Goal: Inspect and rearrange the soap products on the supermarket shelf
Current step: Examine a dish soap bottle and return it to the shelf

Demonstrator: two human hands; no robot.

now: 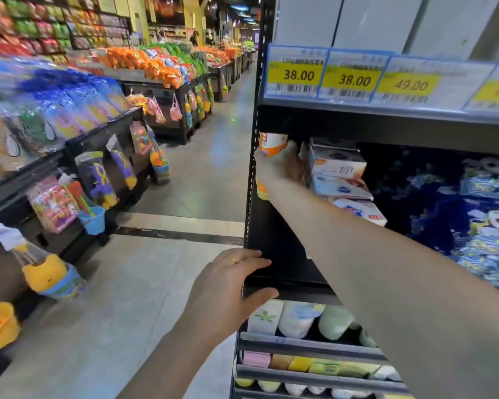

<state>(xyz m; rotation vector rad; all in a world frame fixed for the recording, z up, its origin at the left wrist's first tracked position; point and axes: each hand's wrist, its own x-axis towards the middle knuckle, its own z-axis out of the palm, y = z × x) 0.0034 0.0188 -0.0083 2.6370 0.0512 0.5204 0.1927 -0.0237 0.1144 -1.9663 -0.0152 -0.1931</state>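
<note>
Soap bottle [272, 144] – orange-white (label blurred) – gripped by right hand [280, 165]

The right hand [280, 165] covers the middle of the orange bottle [272, 144], so its label cannot be read. The forearm hides part of the soap boxes [340, 168]. At right the blue packs [478, 226] are blurred and cut by the frame edge. The price tags' [352, 79] small print is illegible.

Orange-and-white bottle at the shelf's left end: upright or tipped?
Upright. The orange-and-white bottle stands vertical against the shelf post, right hand wrapped round its middle.
</note>
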